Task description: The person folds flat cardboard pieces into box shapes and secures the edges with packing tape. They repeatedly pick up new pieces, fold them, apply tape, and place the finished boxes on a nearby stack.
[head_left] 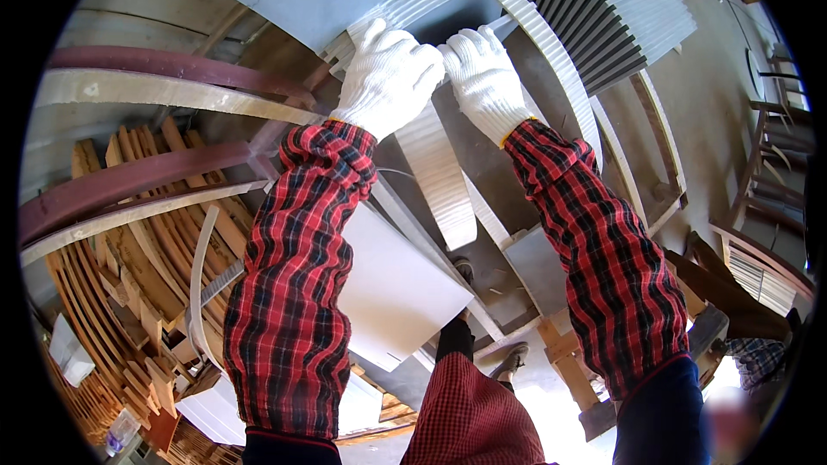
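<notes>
one pale curved board [439,176] extends back from between the left hand [388,71] and right hand [482,77], long axis front to back, nearer the left; both curl, holding what i cannot tell.

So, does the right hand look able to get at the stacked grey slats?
Probably yes, though the curved pale strip runs between the right hand and the grey slats, so it would likely need to reach over that.
</notes>
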`<control>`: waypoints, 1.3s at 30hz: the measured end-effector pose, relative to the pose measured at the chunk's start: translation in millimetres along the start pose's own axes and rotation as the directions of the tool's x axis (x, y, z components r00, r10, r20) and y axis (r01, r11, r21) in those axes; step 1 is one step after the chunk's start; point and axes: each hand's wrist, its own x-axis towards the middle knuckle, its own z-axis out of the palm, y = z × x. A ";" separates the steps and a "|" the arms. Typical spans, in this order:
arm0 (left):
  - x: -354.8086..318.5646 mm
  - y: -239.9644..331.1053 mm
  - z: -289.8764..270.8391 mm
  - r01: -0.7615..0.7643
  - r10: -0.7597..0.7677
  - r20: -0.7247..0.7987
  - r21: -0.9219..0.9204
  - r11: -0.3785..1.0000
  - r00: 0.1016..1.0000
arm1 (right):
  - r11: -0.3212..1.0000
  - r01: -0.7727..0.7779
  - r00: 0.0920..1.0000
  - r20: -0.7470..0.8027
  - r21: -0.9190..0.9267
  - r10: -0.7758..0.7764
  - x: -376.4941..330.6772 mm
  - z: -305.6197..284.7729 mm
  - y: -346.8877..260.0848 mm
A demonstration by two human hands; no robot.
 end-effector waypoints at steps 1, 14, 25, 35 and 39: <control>-2.4 -4.3 6.6 0.018 -0.017 0.070 -0.011 1.000 0.997 | 1.000 -0.011 0.991 0.131 -0.005 0.012 3.9 -8.9 0.2; -47.1 42.3 -38.2 0.057 -0.044 0.140 -0.089 0.994 0.989 | 0.957 0.281 0.873 0.433 -0.068 -0.226 -88.4 -0.2 9.4; -69.3 113.1 -67.0 0.087 -0.031 0.194 -0.286 0.954 0.981 | 0.886 0.439 0.651 0.627 0.148 -0.427 -145.1 -121.4 -3.4; -55.4 118.3 -35.9 0.161 -0.140 0.346 -0.033 0.986 0.928 | 0.927 0.355 0.615 0.716 0.121 -0.329 -214.5 -223.0 2.5; -66.3 140.5 -21.0 0.200 -0.229 0.243 0.140 0.970 0.943 | 0.938 0.331 0.612 0.733 0.104 -0.297 -239.9 -296.5 -0.7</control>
